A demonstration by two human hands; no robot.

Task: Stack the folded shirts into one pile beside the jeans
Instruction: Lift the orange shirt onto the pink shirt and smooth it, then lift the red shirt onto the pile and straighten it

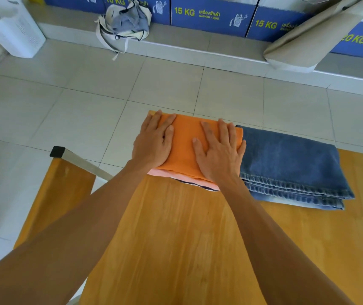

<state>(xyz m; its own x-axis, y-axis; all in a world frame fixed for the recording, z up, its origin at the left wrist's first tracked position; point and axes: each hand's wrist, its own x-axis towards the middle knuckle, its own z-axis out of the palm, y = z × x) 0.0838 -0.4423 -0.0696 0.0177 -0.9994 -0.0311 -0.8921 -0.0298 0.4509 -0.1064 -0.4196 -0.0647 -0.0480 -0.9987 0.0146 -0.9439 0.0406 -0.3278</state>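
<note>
A folded orange shirt lies on top of a pile at the far left part of the wooden table. Under it a pink shirt and a striped edge stick out toward me. Folded blue jeans lie right beside the pile, touching its right side. My left hand rests flat on the orange shirt's left part, fingers spread. My right hand presses flat on its right part, next to the jeans. Neither hand grips anything.
A wooden chair or side panel with a black-capped metal bar stands left of the table. On the tiled floor beyond are a white laundry basket, a cloth bag, blue washer panels and a leaning beige board.
</note>
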